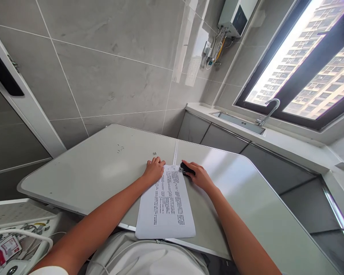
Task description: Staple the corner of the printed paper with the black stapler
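Printed paper (167, 198) lies on the white table (83, 172), its near edge slightly past the table's front edge. Whether it is one sheet or a stack I cannot tell. My left hand (154, 169) rests on the paper's far left corner, fingers bent and pressed down on it. My right hand (200, 175) is wrapped round a black stapler (188, 169), whose front end meets the paper's far right corner. Beyond my left hand lie small staple strips (154, 153), and loose staples (120, 148) are scattered farther left.
A seam (176, 151) runs across the table. At the lower left stands a white cart (20, 244) with cables and small items. Behind to the right are a counter with a sink (240, 123), a faucet (271, 110) and a window (304, 65). A tiled wall (111, 68) rises behind the table.
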`<state>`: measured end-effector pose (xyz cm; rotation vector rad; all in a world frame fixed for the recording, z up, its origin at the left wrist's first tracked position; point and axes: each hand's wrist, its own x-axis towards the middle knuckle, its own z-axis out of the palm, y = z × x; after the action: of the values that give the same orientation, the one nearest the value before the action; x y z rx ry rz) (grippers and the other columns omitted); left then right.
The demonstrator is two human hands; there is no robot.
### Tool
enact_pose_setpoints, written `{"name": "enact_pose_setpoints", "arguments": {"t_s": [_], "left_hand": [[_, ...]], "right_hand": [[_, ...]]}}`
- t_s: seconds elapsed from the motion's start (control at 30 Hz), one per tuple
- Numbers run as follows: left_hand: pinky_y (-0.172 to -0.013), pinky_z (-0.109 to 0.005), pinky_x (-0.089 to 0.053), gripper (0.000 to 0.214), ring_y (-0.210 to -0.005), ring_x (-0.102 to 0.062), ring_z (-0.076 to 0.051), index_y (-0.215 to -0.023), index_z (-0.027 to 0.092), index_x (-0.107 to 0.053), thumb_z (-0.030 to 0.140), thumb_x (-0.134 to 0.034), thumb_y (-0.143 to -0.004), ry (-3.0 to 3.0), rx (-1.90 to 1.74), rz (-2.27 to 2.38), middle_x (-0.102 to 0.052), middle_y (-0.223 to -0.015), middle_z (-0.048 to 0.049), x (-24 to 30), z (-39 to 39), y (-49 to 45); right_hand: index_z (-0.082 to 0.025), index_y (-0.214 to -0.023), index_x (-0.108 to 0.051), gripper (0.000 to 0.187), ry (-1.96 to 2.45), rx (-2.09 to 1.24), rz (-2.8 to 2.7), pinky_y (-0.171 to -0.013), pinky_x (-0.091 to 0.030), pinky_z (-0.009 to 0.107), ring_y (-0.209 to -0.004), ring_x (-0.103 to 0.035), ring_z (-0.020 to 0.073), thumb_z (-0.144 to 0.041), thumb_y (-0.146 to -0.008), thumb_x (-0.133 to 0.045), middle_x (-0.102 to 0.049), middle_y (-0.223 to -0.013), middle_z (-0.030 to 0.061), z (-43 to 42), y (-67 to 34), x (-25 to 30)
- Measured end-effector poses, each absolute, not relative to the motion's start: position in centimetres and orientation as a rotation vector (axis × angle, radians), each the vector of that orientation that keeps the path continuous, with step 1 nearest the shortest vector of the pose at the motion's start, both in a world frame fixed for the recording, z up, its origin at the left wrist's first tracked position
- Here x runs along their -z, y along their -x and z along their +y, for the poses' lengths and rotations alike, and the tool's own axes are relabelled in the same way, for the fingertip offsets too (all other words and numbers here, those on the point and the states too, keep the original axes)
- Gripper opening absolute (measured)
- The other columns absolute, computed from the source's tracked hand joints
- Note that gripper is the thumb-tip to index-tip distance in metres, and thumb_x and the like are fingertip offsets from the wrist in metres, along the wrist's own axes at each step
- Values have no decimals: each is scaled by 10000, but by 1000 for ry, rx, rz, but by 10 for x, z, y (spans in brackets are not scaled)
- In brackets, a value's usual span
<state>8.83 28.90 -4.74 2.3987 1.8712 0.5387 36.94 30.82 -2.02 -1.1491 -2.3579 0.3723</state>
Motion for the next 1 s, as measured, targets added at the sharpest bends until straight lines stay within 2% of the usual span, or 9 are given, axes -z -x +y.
{"name": "enact_pose_setpoints", "arguments": {"t_s": [0.17,0.4,0.6,0.73,0.8,0.9,1.0], "left_hand": [[-961,-434,-374,293,-1153,-524,-273,-1215,270,-665,187,-475,-1008,-2372,-562,1802,-572,-1197,-101,46,290,-87],[-979,-445,-373,283,-1153,-531,-271,-1221,267,-671,207,-491,-1011,-2419,-563,1750,-593,-1199,-98,46,288,-87],[-1011,-456,-381,287,-1165,-545,-270,-1227,268,-671,203,-498,-1009,-2406,-562,1749,-599,-1209,-95,45,287,-86],[-1148,-511,-308,340,-1259,-542,-260,-1275,282,-660,160,-479,-1015,-2522,-613,1598,-607,-1331,-92,46,287,-86],[-1200,-534,-259,354,-1321,-525,-247,-1311,310,-650,199,-438,-1051,-2602,-612,1413,-596,-1419,-73,47,285,-87],[-1224,-537,-246,379,-1393,-490,-228,-1395,358,-609,297,-397,-1087,-2622,-541,1204,-568,-1504,-45,50,284,-88],[-1231,-540,-243,418,-1448,-450,-222,-1468,414,-545,314,-395,-1091,-2620,-503,1142,-531,-1558,-24,50,283,-87]], "right_hand": [[-367,-1504,-537,591,1116,-299,-2354,-999,-501,416,-1087,-632,251,-159,-952,-502,-665,-1216,60,316,-371,26],[-372,-1518,-518,563,1108,-280,-2375,-997,-498,409,-1088,-624,249,-203,-982,-494,-654,-1211,59,314,-369,28],[-373,-1506,-532,575,1128,-233,-2366,-1008,-487,448,-1105,-613,262,-169,-972,-465,-654,-1219,69,313,-366,27],[-383,-1512,-522,578,1114,-310,-2348,-1013,-493,437,-1104,-613,255,-179,-973,-472,-650,-1225,59,312,-369,28],[-384,-1518,-516,580,1101,-339,-2344,-1010,-499,425,-1102,-616,252,-185,-974,-480,-650,-1220,55,311,-369,28],[-379,-1516,-519,577,1082,-353,-2341,-1015,-500,422,-1107,-616,252,-187,-973,-489,-650,-1219,55,310,-369,29],[-365,-1515,-524,567,1069,-358,-2347,-1024,-496,434,-1113,-615,255,-192,-976,-490,-647,-1228,62,310,-369,29]]}}
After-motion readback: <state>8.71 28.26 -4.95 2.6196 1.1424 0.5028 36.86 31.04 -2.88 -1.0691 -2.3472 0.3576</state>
